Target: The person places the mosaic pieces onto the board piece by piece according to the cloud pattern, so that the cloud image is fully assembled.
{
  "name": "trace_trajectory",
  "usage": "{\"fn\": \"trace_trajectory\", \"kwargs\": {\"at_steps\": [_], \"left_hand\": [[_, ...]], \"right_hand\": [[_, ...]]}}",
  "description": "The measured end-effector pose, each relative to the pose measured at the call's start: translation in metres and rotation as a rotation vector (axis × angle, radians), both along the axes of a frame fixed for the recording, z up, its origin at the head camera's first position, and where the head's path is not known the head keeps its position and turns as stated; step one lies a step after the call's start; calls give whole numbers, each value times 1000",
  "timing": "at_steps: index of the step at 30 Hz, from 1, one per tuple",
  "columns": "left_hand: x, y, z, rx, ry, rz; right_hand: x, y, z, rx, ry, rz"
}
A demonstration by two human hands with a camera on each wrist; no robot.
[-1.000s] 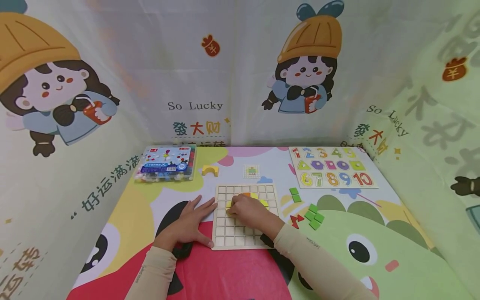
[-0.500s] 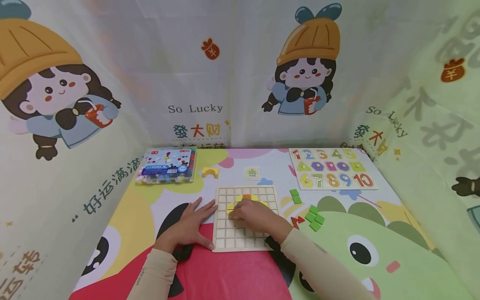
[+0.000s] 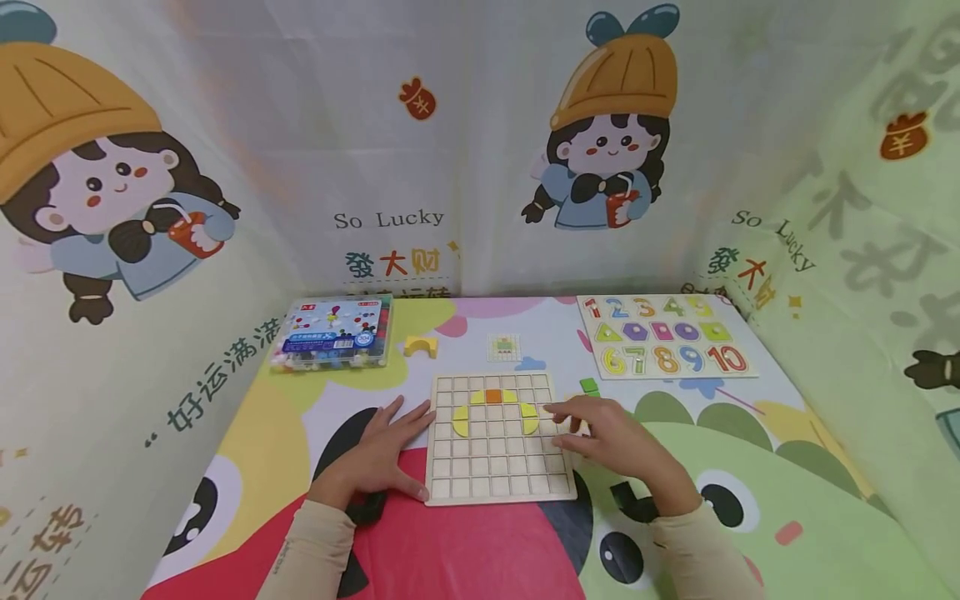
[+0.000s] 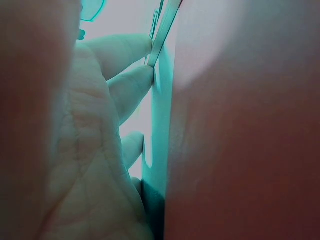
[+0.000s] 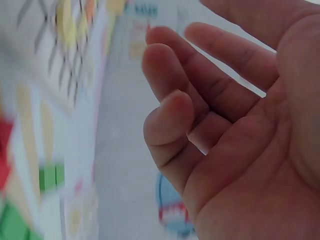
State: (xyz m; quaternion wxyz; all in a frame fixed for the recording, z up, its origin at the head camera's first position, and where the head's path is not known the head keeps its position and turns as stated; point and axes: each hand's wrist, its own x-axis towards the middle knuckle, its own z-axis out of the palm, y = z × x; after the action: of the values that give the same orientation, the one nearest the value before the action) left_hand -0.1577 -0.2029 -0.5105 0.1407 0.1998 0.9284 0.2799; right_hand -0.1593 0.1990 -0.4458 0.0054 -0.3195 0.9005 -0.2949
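A wooden grid board [image 3: 491, 468] lies flat in front of me. Several yellow curved pieces [image 3: 530, 425] form an arch on it, with an orange square [image 3: 492, 396] at the top. My left hand [image 3: 378, 454] rests on the table with spread fingers; its fingertips and thumb touch the board's left edge, and the left wrist view shows fingertips against that edge. My right hand [image 3: 618, 437] hovers at the board's right side. Its fingers [image 5: 167, 117] are loosely bent and hold nothing in the right wrist view.
Green squares [image 3: 590, 386] lie right of the board, mostly hidden behind the right hand. Red pieces [image 5: 5, 147] show in the right wrist view. Behind are a pattern card [image 3: 504, 347], a yellow arch block [image 3: 421, 345], a clear plastic box [image 3: 333, 332] and a number puzzle [image 3: 667, 335].
My right hand has moved off the left part of the arch to the board's right side, uncovering the yellow pieces. My left hand stays where it was.
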Motion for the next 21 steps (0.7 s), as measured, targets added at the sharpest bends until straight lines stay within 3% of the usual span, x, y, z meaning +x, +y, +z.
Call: {"fn": "trace_trajectory", "kwargs": {"at_steps": [5,11,14,21], "left_hand": [[-1,0,-2,-8,1,6],[-2,-3,-5,-22,14,5],[-1,-3,-4,-17,9,1],[0,0,-1,-3,13,-3]], "right_hand": [[-7,42,-7,24,9,-171],[-17,81,-24,46,-47,-287],[-17,94,-30,57,-115,-329],[-15,113,-31,125,-187,-322]]}}
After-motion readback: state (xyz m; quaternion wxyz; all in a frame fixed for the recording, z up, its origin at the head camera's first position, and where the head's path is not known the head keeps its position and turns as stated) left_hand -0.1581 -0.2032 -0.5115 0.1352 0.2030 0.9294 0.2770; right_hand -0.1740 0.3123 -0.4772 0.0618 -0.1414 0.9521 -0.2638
